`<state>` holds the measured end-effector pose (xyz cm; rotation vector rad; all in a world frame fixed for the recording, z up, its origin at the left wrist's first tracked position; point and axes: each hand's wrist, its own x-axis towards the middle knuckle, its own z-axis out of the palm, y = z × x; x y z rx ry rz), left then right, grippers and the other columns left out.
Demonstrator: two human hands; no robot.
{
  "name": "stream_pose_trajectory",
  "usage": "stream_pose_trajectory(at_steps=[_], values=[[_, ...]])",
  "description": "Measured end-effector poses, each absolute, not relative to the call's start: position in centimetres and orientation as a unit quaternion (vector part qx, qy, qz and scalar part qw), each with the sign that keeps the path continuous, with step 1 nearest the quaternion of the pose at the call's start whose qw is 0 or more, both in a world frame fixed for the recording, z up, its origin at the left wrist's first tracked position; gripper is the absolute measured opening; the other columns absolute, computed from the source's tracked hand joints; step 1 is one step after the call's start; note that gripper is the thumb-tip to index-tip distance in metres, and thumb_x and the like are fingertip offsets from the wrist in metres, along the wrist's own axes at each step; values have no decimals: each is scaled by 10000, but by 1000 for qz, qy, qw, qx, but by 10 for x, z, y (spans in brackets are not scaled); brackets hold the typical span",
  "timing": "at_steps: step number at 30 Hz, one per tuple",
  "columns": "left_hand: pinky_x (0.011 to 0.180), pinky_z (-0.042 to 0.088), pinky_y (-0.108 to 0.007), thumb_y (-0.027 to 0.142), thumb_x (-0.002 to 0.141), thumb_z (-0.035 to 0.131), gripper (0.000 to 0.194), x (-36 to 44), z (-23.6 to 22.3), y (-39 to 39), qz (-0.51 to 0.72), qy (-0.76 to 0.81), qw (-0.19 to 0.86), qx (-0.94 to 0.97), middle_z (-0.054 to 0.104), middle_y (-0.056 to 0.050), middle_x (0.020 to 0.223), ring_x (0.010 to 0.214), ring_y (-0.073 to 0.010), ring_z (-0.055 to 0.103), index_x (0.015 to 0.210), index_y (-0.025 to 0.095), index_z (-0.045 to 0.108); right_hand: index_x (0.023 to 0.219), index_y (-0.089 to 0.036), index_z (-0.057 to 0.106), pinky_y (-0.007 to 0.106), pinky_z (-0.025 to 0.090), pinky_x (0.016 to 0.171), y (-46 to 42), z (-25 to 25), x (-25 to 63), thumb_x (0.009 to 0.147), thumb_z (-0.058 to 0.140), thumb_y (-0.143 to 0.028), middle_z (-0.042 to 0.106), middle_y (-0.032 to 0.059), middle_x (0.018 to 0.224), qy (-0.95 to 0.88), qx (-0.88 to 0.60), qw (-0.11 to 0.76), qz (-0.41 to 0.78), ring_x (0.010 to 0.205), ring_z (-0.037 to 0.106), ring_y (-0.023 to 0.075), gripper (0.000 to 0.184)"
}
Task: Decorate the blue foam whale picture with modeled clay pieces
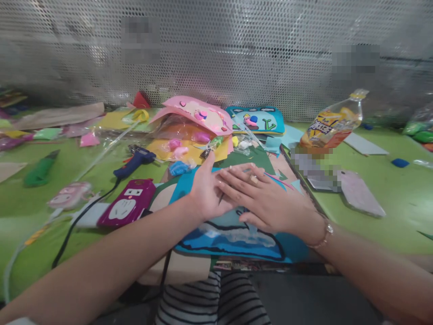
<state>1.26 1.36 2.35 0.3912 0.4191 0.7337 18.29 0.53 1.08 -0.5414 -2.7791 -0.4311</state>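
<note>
My left hand (207, 192) is turned palm up with its thumb stretched out; its fingers lie partly hidden under the other hand. Flat across it rests my right hand (260, 194), palm down, fingers straight, with a ring and a bracelet. Anything small between the palms is hidden from me. Both are above a blue paper picture (230, 241) with black-outlined cloud or wave shapes. Just beyond my left thumb are a lump of blue clay (179, 168) and pink clay (180, 152).
A blue glue gun (133, 163), a purple power socket (128, 203) and a green utility knife (42, 169) lie left. Behind are a pink decorated card (199, 115) and a blue one (259, 121). At right stand a drink bottle (331, 122) and a phone (361, 192).
</note>
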Motion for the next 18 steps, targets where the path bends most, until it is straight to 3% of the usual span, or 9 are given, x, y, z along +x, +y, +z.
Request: stream_pose_trajectory(at_steps=[2,4,5,7,10,14,18], values=[[996,382,-336,630,909,104,811,13,23,15,356,209,894,174,675,-131,1036,1077,-235,615,1400,43,370,1524,-107,-40,496,136,1185,7,11,187,993,172,-486,179,139,1575,-960,-195,178,-97,1468,137,221,686],[934,413,-328,624,911,114,794,14,21,15,371,189,895,161,674,-118,917,925,-221,639,1369,41,398,1513,-107,-107,494,164,1184,10,12,192,1007,160,-414,155,155,1578,-949,-215,229,-38,1468,132,194,650],[906,424,-329,631,906,134,788,14,18,16,379,167,896,160,669,-114,876,867,-218,635,1348,43,419,1526,-124,-45,493,178,1183,12,13,194,1010,192,-372,173,151,1575,-941,-230,249,-14,1465,148,190,619],[883,428,-342,642,897,181,753,15,14,16,380,123,901,168,663,-109,858,812,-218,623,1301,75,466,1507,-197,237,520,191,1177,18,13,198,999,306,-290,312,119,1538,-924,-257,282,11,1440,248,200,521],[898,419,-362,651,892,195,711,16,8,16,357,99,911,183,663,-99,891,745,-197,598,1248,123,512,1290,-246,575,533,292,1140,27,9,200,944,479,-238,555,85,1369,-905,-272,320,68,1294,494,207,359],[907,411,-356,641,901,153,729,18,7,15,339,93,914,205,664,-99,880,703,-178,580,1227,104,522,1114,-224,699,392,528,958,33,4,198,864,626,-254,652,92,1219,-873,-271,360,185,1102,626,185,262],[1018,337,-415,645,891,114,806,19,7,15,324,90,912,235,637,-190,1109,1027,-265,590,1281,34,469,930,-209,757,305,583,841,32,4,196,826,674,-249,701,82,1093,-835,-277,403,255,976,672,155,140]])
